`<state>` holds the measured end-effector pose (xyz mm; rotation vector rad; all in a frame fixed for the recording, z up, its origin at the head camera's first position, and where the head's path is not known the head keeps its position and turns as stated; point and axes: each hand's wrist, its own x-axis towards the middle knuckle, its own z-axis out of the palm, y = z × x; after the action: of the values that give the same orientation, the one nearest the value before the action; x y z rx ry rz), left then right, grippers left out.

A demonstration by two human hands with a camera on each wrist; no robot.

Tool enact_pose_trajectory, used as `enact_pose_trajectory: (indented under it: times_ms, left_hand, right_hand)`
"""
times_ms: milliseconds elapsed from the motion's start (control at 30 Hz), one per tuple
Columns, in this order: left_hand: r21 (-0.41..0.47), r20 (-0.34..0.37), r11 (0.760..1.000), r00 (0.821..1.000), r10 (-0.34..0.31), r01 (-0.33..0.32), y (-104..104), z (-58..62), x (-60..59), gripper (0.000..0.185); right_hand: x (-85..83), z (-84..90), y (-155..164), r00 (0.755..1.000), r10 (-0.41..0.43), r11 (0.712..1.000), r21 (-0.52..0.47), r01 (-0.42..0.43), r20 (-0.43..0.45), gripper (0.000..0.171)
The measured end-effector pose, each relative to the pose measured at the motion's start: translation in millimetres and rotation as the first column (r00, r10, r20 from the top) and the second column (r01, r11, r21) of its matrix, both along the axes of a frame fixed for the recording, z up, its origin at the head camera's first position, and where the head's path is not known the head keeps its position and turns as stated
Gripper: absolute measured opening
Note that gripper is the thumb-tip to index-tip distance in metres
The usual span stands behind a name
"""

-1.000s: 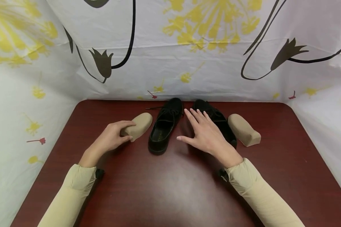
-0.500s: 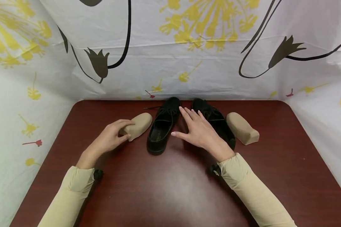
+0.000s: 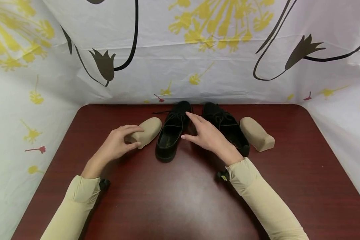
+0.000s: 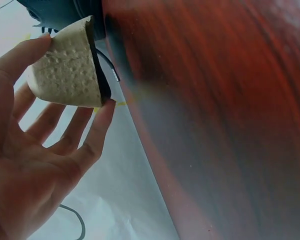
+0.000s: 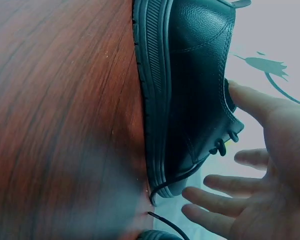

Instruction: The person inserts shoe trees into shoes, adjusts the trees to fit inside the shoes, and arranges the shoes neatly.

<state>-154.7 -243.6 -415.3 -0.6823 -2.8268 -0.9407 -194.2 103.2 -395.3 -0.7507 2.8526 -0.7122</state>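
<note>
My left hand (image 3: 120, 141) holds the heel end of a beige moulded shoe insert (image 3: 151, 130), thumb on one side and fingers on the other. The left wrist view shows the bumpy end of that insert (image 4: 70, 67) between thumb and fingers. To its right, a black lace-up shoe (image 3: 169, 136) stands on the table, toe toward the back. My right hand (image 3: 210, 135) hovers between the two shoes, fingers extended toward that left shoe. In the right wrist view, the thumb lies near the opening of a black shoe (image 5: 195, 85); contact is unclear.
A second black shoe (image 3: 228, 125) stands partly behind the right hand. Another beige shoe insert (image 3: 256, 135) lies to its right. The dark red table (image 3: 180, 200) ends at a white patterned sheet (image 3: 180, 73) hanging behind and at both sides.
My right hand has moved left, away from the right shoe and closer to the left shoe. The left hand stays at the beige insert, hardly moving.
</note>
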Motion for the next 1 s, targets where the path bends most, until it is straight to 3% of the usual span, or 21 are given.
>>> enact_pose_trajectory:
  times_ms: [267, 633, 1000]
  left_hand:
    - [0.081, -0.003, 0.997, 1.0, 0.016, -0.016, 0, 0.3, 3.4, 0.05]
    - [0.152, -0.058, 0.988, 0.998, 0.039, -0.029, 1, 1.1, 4.6, 0.045]
    - [0.193, -0.092, 0.981, 0.995, 0.036, -0.017, 4, 0.2, 9.2, 0.045]
  right_hand:
    - [-2.9, -7.7, -2, 0.999, -0.008, 1.0, -0.004, 0.008, 0.044, 0.086]
    - [-12.0, -10.4, -2, 0.999, 0.003, 0.996, -0.093, -0.007, -0.049, 0.073]
    - [-18.6, -14.4, -11, 0.998, -0.048, 0.981, -0.187, 0.04, -0.041, 0.062]
